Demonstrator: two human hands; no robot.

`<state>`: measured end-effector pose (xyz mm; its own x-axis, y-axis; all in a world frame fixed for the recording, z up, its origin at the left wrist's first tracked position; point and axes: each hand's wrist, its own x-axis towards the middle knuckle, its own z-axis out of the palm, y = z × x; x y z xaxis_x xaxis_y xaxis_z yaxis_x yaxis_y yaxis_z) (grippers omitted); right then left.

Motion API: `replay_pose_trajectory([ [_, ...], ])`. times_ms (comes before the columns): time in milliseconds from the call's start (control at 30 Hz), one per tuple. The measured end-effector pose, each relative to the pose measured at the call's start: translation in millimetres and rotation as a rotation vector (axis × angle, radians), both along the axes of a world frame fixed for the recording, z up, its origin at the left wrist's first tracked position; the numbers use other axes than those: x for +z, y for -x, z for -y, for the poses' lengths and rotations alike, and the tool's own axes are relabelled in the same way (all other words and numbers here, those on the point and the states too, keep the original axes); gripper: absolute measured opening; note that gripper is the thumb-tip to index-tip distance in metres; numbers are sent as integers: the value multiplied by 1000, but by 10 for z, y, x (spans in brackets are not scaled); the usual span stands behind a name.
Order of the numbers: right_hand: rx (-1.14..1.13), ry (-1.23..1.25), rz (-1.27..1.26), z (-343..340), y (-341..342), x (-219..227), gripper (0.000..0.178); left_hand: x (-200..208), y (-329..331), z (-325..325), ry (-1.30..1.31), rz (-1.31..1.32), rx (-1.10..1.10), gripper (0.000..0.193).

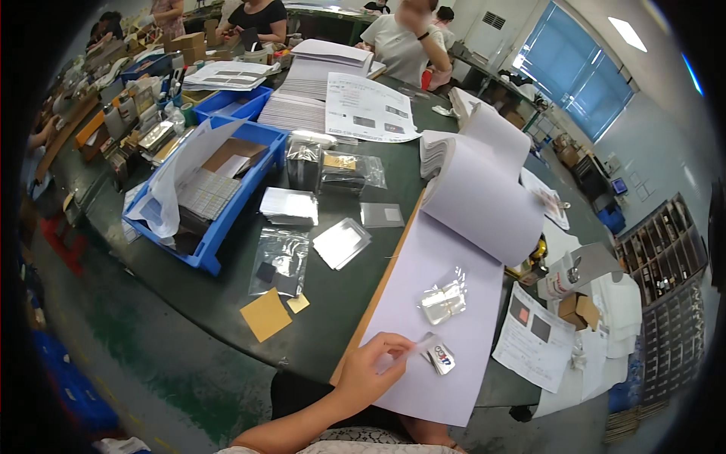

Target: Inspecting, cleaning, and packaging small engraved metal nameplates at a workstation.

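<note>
My left hand reaches over a large white sheet, with thumb and forefinger closed on the edge of a small translucent plastic piece. Whether it is a bag or a film is hard to make out. Touching that piece is a little stack of shiny labels with a dark, red and blue print. A clear bag of small pale pieces lies just beyond. My right hand shows only in part at the lower edge, below the sheet, and its fingers are hidden.
Left of the white sheet lie gold squares, a clear bag with dark pieces and silver plates. A blue crate stands farther left. Curled paper rises ahead; a printed sheet lies right. People work beyond.
</note>
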<state>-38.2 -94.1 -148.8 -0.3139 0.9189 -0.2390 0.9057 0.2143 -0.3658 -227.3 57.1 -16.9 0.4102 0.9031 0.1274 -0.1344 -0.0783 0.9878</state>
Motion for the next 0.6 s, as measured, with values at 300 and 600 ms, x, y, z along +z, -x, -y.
replay_pose_trajectory([
  [300,49,186,-34,-64,-214,256,29,22,-17,-54,-155,-38,72,23],
  [600,-63,658,-515,-92,-32,1220,30,-5,14,36,-123,-139,138,23],
])
